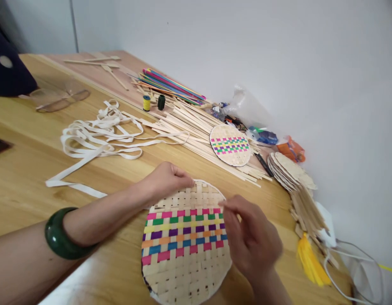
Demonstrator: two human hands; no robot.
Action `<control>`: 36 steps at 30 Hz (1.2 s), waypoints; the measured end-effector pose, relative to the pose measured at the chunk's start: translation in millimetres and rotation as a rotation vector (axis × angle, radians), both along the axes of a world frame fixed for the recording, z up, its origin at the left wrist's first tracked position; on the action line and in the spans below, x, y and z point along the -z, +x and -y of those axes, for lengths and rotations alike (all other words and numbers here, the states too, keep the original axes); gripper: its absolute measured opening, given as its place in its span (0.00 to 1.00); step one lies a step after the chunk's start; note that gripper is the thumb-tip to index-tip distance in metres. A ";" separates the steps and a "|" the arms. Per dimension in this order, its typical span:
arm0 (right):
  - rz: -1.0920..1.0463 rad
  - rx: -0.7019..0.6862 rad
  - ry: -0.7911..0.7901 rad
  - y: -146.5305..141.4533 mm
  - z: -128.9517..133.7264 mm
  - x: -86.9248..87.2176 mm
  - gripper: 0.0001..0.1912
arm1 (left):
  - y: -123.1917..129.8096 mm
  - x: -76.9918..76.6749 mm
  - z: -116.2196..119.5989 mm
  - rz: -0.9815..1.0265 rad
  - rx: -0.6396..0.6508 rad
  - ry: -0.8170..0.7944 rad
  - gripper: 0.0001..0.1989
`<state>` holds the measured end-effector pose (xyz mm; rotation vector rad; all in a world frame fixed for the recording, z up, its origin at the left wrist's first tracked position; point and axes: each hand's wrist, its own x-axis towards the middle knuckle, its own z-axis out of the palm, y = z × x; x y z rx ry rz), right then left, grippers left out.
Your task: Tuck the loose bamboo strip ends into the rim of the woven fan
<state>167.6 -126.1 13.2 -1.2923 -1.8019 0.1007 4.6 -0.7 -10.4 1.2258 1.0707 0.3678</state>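
I see the left hand pinching the woven disc along its far side — presumably for steadiness — but whether the blurred right hand grips anything, I cannot tell.

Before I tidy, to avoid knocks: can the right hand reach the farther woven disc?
Probably yes: the farther woven disc lies ahead of the right hand, with nothing seen covering or blocking it.

Left hand pinching upper rim of large woven disc; right hand at its right edge, grasp unclear. Beyond left hand, loose white ribbon. Beyond both, smaller woven disc on pale strips. Right of right hand, yellow tassel.
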 end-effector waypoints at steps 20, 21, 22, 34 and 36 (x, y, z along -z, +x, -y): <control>0.420 0.101 0.029 7.1 -27.8 17.0 0.09 | 3.0 -6.8 9.6 0.011 0.079 0.066 0.14; 0.421 0.098 0.026 7.1 -27.8 17.2 0.09 | 3.1 -6.8 9.7 0.008 0.079 0.066 0.14; 0.421 0.095 0.022 7.1 -27.9 17.4 0.08 | 3.1 -6.7 9.9 0.005 0.079 0.068 0.14; 0.556 0.112 0.052 5.0 -27.2 17.2 0.09 | 3.9 -3.0 9.4 -0.019 0.107 0.163 0.13; 0.573 0.115 0.052 3.9 -26.5 16.4 0.08 | 3.8 -4.1 10.1 -0.028 0.112 0.185 0.13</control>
